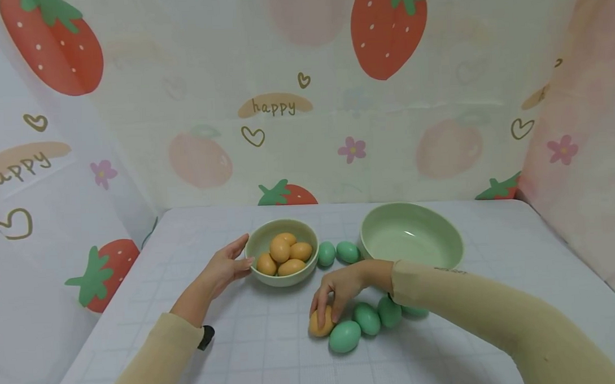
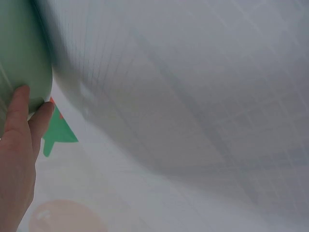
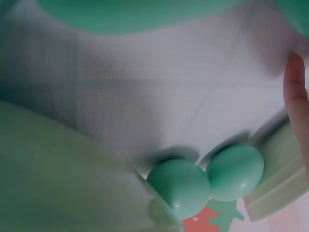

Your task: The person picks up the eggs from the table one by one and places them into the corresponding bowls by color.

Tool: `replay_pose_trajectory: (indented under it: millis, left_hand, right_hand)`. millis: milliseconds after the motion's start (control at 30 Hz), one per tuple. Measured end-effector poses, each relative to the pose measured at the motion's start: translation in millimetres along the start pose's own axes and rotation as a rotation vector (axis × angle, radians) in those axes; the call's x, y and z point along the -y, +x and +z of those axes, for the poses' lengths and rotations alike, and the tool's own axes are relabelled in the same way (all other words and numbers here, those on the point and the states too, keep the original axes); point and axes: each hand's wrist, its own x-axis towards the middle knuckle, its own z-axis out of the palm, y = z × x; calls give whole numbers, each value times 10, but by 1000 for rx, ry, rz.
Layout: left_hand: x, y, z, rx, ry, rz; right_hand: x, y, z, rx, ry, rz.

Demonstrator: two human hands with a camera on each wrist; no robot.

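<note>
My left hand (image 1: 227, 269) rests against the left side of a small light-green bowl (image 1: 284, 280); in the left wrist view its straight fingers (image 2: 18, 108) touch the outer wall. Several orange eggs (image 1: 280, 249) are piled in this bowl. On the table, my right hand (image 1: 341, 288) reaches down over another orange egg (image 1: 320, 322), its thumb and fingers around it. Close beside that egg is a green egg (image 1: 345, 336), first in a slanting row of several that runs right under the forearm. The orange egg is out of sight in the right wrist view.
A larger green bowl (image 1: 410, 233) stands at the back right, its front partly behind the right sleeve. Two more green eggs (image 3: 179, 188) lie between the bowls. A white checked cloth covers the table (image 1: 242, 352), and printed curtains (image 1: 306, 147) hang around it.
</note>
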Motion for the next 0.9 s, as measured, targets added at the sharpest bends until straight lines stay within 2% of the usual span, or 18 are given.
replay_pose_trajectory:
  millis: [300,900]
  left_hand:
    - [17,11,-19,10,13,3]
    - [30,24,-13,4,12,-6]
  right_hand:
    - [-2,23,-43,-23,-7,-8]
    - [205,-82,-234,-98,32,-119]
